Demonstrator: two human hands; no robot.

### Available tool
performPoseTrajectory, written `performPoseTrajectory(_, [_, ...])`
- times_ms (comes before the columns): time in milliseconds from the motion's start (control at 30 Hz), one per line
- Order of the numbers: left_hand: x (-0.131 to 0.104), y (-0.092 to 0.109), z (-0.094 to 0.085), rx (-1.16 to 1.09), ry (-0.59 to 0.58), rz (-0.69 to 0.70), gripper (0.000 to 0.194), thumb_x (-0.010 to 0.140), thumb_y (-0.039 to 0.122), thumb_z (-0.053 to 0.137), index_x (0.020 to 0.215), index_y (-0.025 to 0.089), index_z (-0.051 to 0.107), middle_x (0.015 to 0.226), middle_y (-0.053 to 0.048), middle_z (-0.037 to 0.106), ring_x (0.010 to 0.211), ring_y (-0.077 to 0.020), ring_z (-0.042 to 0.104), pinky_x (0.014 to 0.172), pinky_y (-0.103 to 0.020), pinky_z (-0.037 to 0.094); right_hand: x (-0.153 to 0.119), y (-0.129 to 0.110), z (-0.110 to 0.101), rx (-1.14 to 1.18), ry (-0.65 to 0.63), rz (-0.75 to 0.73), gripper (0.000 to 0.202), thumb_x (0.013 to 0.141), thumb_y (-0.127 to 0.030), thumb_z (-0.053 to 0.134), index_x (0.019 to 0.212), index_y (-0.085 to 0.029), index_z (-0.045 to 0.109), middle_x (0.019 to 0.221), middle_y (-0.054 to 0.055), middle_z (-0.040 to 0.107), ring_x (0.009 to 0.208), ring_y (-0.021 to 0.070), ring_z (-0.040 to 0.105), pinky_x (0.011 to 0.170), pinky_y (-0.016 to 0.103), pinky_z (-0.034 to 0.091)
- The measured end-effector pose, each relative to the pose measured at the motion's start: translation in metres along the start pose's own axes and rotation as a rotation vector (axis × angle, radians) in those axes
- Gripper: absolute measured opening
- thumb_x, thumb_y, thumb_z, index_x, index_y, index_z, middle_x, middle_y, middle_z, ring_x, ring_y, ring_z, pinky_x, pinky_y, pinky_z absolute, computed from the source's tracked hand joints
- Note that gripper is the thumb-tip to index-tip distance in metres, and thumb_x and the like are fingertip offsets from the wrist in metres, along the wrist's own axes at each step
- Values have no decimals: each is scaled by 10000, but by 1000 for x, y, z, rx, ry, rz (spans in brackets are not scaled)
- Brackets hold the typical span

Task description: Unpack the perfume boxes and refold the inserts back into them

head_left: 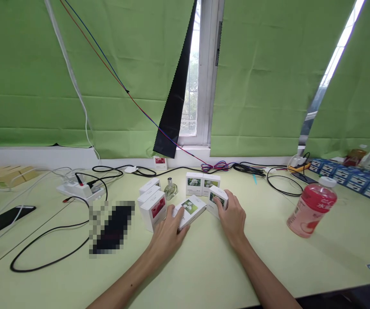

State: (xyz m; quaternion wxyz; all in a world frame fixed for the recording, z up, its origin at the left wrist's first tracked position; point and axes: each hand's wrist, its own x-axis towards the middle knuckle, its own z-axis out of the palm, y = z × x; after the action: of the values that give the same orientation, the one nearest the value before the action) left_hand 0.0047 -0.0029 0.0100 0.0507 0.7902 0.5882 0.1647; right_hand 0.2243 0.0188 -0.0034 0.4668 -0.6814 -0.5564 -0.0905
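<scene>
My left hand (167, 229) grips the near left end of a small white box (193, 208) with a green-and-white flower picture, which lies flat on the table. A second white flower box (215, 210), tilted, is held in my right hand (234, 216), with the thumb across its picture. The two boxes sit close together. Left of my left hand stand white boxes with a red picture, the nearest red-picture box (153, 210) close to my fingers. Behind them is a small glass perfume bottle (171, 190). Two more white flower boxes (194, 183) stand side by side farther back.
A pink drink bottle (312, 208) stands on the right, with blue boxes (349, 178) behind it. On the left are a power strip (81, 189), looping black cables, a phone (4, 219) and a pixelated dark patch (116, 227). Another red-picture box (160, 163) stands by the window.
</scene>
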Motion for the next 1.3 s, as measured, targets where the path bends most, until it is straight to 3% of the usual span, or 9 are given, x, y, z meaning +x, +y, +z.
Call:
performPoseTrajectory(367, [-3, 8, -10, -2, -41, -65, 515, 883, 461, 464, 1364, 277, 449, 1297, -151, 444, 737, -231, 596, 701, -377, 477, 8, 17, 18, 5, 26, -103, 490, 1011, -490, 316, 1282, -153, 547, 1068, 147, 651, 880, 264, 643, 688, 350, 491])
performPoseTrajectory(667, [-4, 11, -10, 36, -122, -81, 670, 885, 499, 425, 1511, 284, 322, 1233, -153, 483, 902, -321, 622, 778, -417, 464, 15, 25, 26, 135, -12, -208, 436, 1005, -403, 385, 1367, -176, 468, 1134, 151, 612, 1043, 289, 604, 847, 432, 526])
performPoseTrajectory(933, [-4, 10, -10, 32, -128, -77, 689, 888, 508, 422, 1524, 264, 317, 1286, -172, 481, 931, -319, 627, 812, -425, 466, 12, 28, 33, 192, -101, -189, 642, 883, -147, 463, 1499, -238, 304, 1237, 120, 575, 1101, 271, 573, 896, 438, 530])
performPoseTrajectory(1100, [-4, 10, -10, 13, -135, -90, 696, 880, 500, 448, 1526, 275, 317, 1338, -177, 465, 954, -318, 628, 824, -421, 468, 12, 30, 36, 198, -111, -185, 723, 860, -124, 427, 1542, -243, 220, 1205, 111, 600, 1081, 279, 560, 894, 460, 528])
performPoseTrajectory(1300, [-4, 11, -12, -6, -151, -87, 700, 879, 485, 447, 1528, 257, 316, 1326, -179, 471, 972, -327, 621, 836, -441, 466, 11, 32, 38, 275, -134, -126, 692, 868, -139, 401, 1535, -219, 239, 1181, 127, 604, 1046, 273, 581, 877, 462, 542])
